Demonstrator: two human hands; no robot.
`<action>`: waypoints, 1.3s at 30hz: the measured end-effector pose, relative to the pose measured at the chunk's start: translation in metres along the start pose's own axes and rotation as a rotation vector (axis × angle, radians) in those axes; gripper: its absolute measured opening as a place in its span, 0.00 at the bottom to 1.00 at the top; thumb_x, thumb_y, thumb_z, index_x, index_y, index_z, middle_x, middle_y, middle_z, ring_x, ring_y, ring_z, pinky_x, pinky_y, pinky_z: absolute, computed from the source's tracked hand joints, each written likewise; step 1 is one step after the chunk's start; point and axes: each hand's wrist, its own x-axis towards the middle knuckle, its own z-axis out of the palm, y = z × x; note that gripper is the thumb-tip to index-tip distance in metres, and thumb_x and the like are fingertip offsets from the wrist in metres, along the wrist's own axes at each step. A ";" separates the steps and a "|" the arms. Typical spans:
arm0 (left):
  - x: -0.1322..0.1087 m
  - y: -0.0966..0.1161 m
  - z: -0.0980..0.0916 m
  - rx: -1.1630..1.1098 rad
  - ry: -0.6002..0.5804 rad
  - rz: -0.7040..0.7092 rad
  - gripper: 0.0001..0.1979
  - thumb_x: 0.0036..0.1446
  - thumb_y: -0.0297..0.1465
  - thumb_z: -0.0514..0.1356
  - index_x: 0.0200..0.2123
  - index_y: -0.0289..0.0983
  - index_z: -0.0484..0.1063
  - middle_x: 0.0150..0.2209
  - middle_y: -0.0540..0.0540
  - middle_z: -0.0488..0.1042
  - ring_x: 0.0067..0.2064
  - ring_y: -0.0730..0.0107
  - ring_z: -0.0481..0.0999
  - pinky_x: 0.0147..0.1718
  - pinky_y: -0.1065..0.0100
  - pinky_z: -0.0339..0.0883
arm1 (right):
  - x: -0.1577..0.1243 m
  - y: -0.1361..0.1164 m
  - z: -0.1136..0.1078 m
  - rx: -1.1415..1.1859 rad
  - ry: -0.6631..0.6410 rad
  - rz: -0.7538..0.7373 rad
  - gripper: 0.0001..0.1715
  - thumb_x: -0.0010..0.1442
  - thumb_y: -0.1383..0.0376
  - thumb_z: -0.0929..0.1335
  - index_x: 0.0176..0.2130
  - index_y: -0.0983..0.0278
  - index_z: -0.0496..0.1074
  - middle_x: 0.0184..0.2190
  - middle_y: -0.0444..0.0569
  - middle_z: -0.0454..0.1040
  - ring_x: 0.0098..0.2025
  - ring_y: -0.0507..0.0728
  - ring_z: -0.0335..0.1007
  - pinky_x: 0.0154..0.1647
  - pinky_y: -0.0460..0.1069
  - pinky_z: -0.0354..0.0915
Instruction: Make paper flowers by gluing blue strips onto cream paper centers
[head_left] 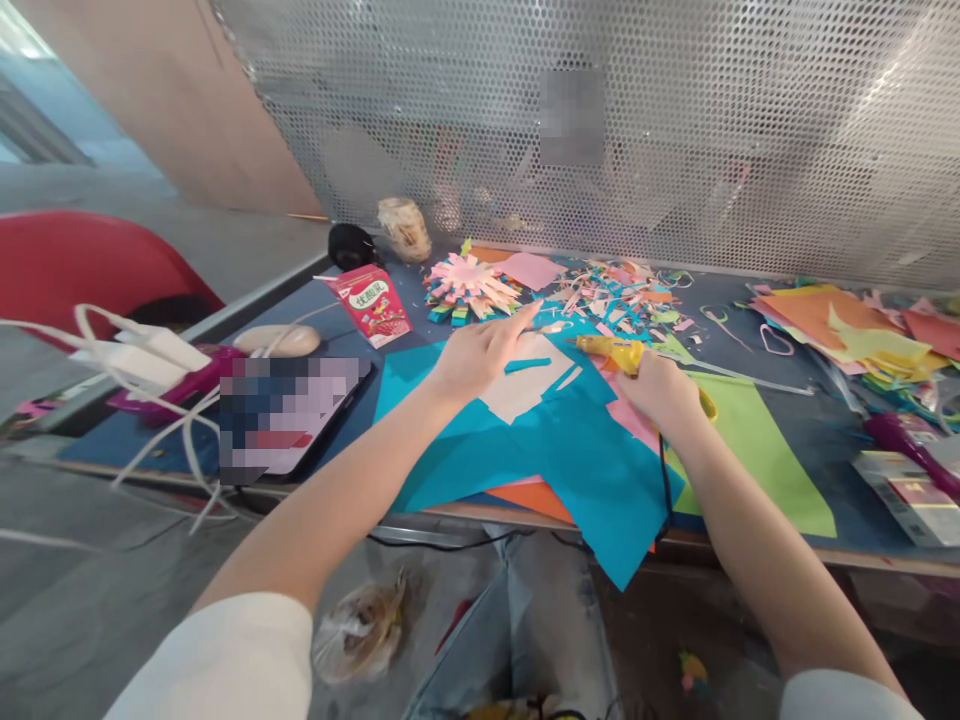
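Note:
My right hand [660, 392] is closed around a yellow glue gun [611, 351], whose nozzle points left toward my left hand. My left hand [480, 352] lies over a white paper piece [525, 385] with its fingers stretched out, the index finger reaching toward small paper bits. Both hands rest above large blue paper sheets [555, 450]. A pink and multicoloured paper flower [469, 285] lies just beyond my left hand.
A green sheet [757, 450] lies right of the blue ones. Paper scraps [622, 290] and stacked coloured sheets [847, 330] cover the back right. A red drink carton [371, 305], a tablet [285, 410], white cables [142, 370] and a mesh wall [600, 120] surround the table.

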 end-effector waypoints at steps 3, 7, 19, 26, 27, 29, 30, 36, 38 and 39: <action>0.003 0.002 -0.002 0.000 -0.040 -0.087 0.24 0.61 0.22 0.48 0.61 0.32 0.52 0.45 0.40 0.77 0.47 0.68 0.77 0.41 0.69 0.71 | 0.000 -0.001 -0.003 0.030 0.052 -0.032 0.20 0.57 0.57 0.61 0.41 0.68 0.71 0.38 0.63 0.76 0.40 0.67 0.75 0.30 0.52 0.65; 0.002 0.000 -0.004 0.004 -0.071 -0.130 0.22 0.61 0.23 0.48 0.59 0.34 0.56 0.43 0.44 0.78 0.47 0.70 0.76 0.43 0.69 0.71 | 0.010 0.004 -0.001 0.207 0.060 -0.082 0.12 0.56 0.63 0.62 0.31 0.66 0.72 0.28 0.58 0.76 0.31 0.62 0.74 0.26 0.49 0.61; -0.007 -0.011 0.001 0.119 0.115 0.051 0.08 0.60 0.31 0.55 0.42 0.42 0.70 0.39 0.47 0.79 0.43 0.69 0.77 0.36 0.67 0.69 | 0.009 0.015 0.000 0.492 0.588 -0.131 0.26 0.52 0.44 0.65 0.38 0.63 0.65 0.34 0.51 0.72 0.34 0.58 0.68 0.31 0.51 0.62; -0.007 -0.013 -0.004 0.126 0.056 0.010 0.06 0.60 0.32 0.54 0.30 0.42 0.67 0.33 0.49 0.79 0.39 0.67 0.76 0.36 0.61 0.68 | -0.009 0.006 0.004 0.258 0.708 -0.318 0.28 0.57 0.51 0.62 0.52 0.64 0.60 0.44 0.59 0.71 0.45 0.64 0.69 0.36 0.56 0.67; -0.007 -0.014 -0.004 0.140 0.067 0.020 0.06 0.60 0.32 0.54 0.30 0.42 0.67 0.34 0.49 0.79 0.39 0.66 0.76 0.36 0.60 0.68 | -0.011 0.005 0.005 0.227 0.723 -0.348 0.29 0.57 0.51 0.62 0.53 0.64 0.59 0.44 0.60 0.70 0.45 0.64 0.69 0.36 0.56 0.67; -0.008 -0.015 -0.005 0.171 0.093 0.056 0.05 0.60 0.31 0.54 0.32 0.42 0.68 0.35 0.49 0.79 0.40 0.66 0.76 0.36 0.60 0.67 | -0.014 0.004 0.005 0.175 0.752 -0.392 0.29 0.58 0.52 0.61 0.53 0.66 0.59 0.45 0.61 0.70 0.45 0.65 0.69 0.35 0.56 0.68; -0.008 -0.015 -0.005 0.181 0.108 0.076 0.04 0.60 0.30 0.54 0.32 0.42 0.68 0.36 0.49 0.79 0.40 0.67 0.75 0.37 0.60 0.67 | -0.015 0.004 0.005 0.152 0.765 -0.405 0.29 0.59 0.52 0.61 0.53 0.67 0.59 0.44 0.62 0.70 0.44 0.65 0.69 0.35 0.56 0.68; -0.008 -0.015 -0.004 0.144 0.148 0.065 0.04 0.60 0.31 0.54 0.35 0.43 0.68 0.35 0.47 0.79 0.39 0.67 0.75 0.34 0.61 0.66 | -0.016 0.006 0.004 0.083 0.758 -0.412 0.28 0.61 0.53 0.58 0.55 0.66 0.58 0.44 0.62 0.69 0.45 0.66 0.68 0.38 0.58 0.68; -0.008 -0.016 -0.004 0.144 0.113 0.017 0.05 0.61 0.33 0.54 0.35 0.43 0.69 0.35 0.46 0.78 0.39 0.66 0.75 0.35 0.60 0.66 | -0.016 0.006 0.003 0.092 0.740 -0.417 0.28 0.61 0.53 0.58 0.55 0.66 0.58 0.45 0.62 0.68 0.46 0.66 0.67 0.39 0.58 0.68; -0.008 -0.016 -0.003 0.143 0.095 -0.003 0.06 0.61 0.34 0.53 0.35 0.43 0.69 0.35 0.46 0.78 0.39 0.66 0.75 0.35 0.60 0.67 | -0.015 0.007 0.004 0.098 0.735 -0.418 0.28 0.61 0.54 0.58 0.55 0.66 0.58 0.45 0.62 0.68 0.46 0.66 0.67 0.39 0.58 0.68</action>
